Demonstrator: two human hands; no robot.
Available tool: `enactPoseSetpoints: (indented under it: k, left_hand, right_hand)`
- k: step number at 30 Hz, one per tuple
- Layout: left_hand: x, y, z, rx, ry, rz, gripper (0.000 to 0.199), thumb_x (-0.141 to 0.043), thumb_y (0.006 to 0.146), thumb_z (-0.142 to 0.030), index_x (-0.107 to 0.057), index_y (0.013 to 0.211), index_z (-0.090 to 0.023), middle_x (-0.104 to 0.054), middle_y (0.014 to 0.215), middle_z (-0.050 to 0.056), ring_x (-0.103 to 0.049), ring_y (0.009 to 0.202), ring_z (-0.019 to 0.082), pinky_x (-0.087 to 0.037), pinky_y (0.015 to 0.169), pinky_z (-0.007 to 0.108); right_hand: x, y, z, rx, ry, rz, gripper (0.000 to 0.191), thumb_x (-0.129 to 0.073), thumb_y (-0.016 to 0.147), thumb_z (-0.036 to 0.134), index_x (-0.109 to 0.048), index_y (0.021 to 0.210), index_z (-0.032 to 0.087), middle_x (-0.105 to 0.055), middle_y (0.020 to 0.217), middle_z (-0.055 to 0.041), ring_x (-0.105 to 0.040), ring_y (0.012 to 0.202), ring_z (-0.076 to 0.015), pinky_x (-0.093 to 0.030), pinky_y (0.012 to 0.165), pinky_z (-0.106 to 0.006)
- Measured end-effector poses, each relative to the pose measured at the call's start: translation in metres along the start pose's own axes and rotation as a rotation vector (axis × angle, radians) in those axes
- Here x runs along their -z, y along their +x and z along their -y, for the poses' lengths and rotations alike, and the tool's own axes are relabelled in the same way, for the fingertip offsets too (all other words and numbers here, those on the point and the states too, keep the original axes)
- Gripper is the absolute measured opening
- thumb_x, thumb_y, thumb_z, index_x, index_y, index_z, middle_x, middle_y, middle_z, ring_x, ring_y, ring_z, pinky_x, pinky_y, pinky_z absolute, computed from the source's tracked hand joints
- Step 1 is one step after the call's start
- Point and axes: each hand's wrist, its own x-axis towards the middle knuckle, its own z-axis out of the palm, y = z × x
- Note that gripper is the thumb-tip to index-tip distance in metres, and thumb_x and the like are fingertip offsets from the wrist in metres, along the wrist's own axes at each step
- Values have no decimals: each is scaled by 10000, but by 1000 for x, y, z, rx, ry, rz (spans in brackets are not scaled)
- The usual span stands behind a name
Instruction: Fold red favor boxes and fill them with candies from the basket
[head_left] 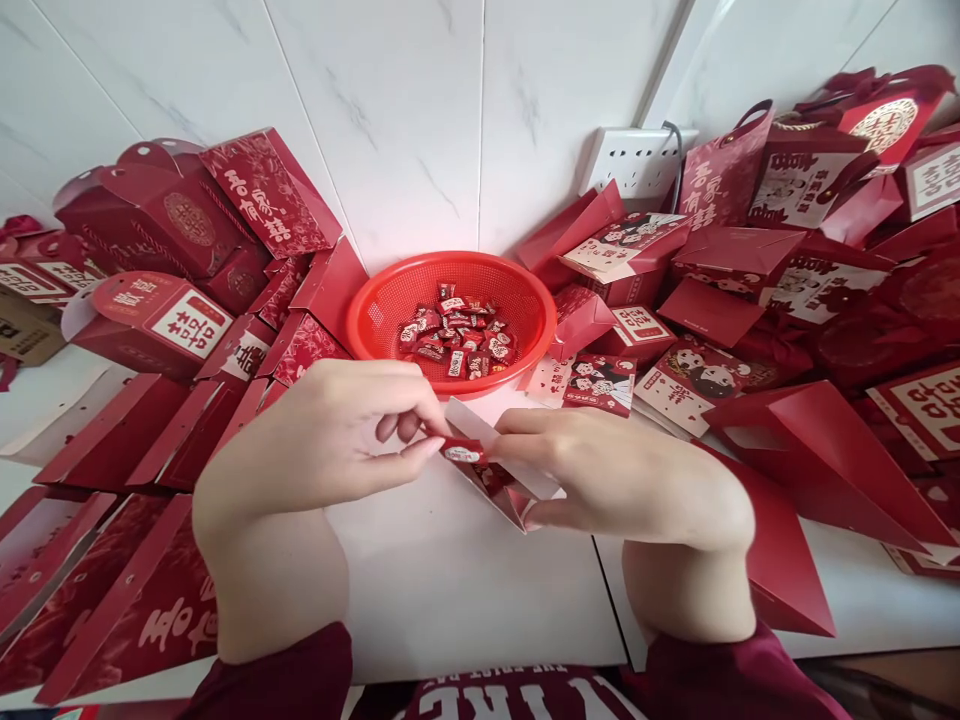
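Between thumb and fingertips, my left hand point(360, 435) pinches a small red wrapped candy point(462, 451) with a white label. The candy is over the open top of a small paper gift box point(517, 500), pale inside. My right hand point(600, 470) grips that box by its right side, fingers behind and thumb in front. Red pieces show in the box, partly hidden by its walls and my fingers. Just beyond my hands, a red plastic basket point(382, 350) holds several wrapped candies point(457, 335) in red and dark wrappers.
Red gift boxes point(176, 325) and flatter red packets point(142, 590) crowd the left side. More red boxes and bags point(810, 450) pile up on the right. A white power strip point(634, 160) leans by the tiled wall point(405, 120). Under my hands is a white tabletop point(465, 600).
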Motion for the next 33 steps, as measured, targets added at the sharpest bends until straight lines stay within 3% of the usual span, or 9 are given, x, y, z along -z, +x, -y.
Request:
enactPoseSetpoints:
  k: [3,9,15,20,23,26,28,33]
  left_hand:
    - [-4,0,-2,51,24,114,71,-607,810,-201,-648,766,-237,-571,602,-60,-494,515,69,-367,503,195]
    - [-16,5,-15,42,55,124,121,-564,850,-185,-663,787,-216,-649,673,-63,-558,568,77,-384,569,217]
    - [-31,13,-22,72,175,245,186,-561,848,-187,-683,719,-243,-665,669,-40,-567,563,117,-306,508,272]
    - [-37,11,-25,73,119,373,254,-561,835,-195,-653,608,-262,-669,657,-37,-577,564,131,-304,504,287]
    - [-38,9,-25,101,102,360,193,-560,842,-205,-689,722,-286,-699,750,-44,-607,624,137,-334,530,279]
    - [-38,7,-22,146,133,334,80,-621,801,-224,-676,789,-281,-673,709,-59,-575,565,134,-307,501,277]
    - [-39,6,-22,151,136,336,7,-655,785,-262,-653,781,-267,-661,701,-57,-564,548,136,-288,483,279]
    - [-41,5,-27,91,109,349,42,-649,823,-290,-623,827,-257,-671,785,-43,-608,627,144,-336,512,270]
  right_hand:
    - [2,-1,-1,-13,17,12,519,-718,785,174,-561,1275,243,-608,913,-14,-581,803,-168,-387,640,-256]
    - [2,-1,0,-31,43,28,236,-652,830,134,-637,1054,206,-597,945,-23,-568,795,-156,-402,673,-253]
    - [6,-1,-5,-12,119,31,121,-629,819,95,-638,890,193,-586,933,-14,-552,761,-129,-407,668,-236]
    - [9,-5,-12,60,155,2,355,-619,829,87,-624,1158,220,-606,969,-23,-581,821,-138,-418,716,-243]
    - [9,-6,-13,52,171,1,235,-610,840,104,-648,1045,213,-619,962,-22,-581,825,-148,-422,721,-246]
    - [9,-7,-11,46,154,-5,152,-622,829,107,-627,949,201,-613,905,-2,-563,777,-139,-405,687,-241]
    - [10,-8,-10,49,142,-6,170,-641,824,121,-612,973,197,-607,883,6,-555,752,-133,-397,675,-241]
    - [11,-7,-11,81,201,-12,150,-551,907,127,-629,1022,184,-635,917,-15,-584,796,-134,-412,714,-242]
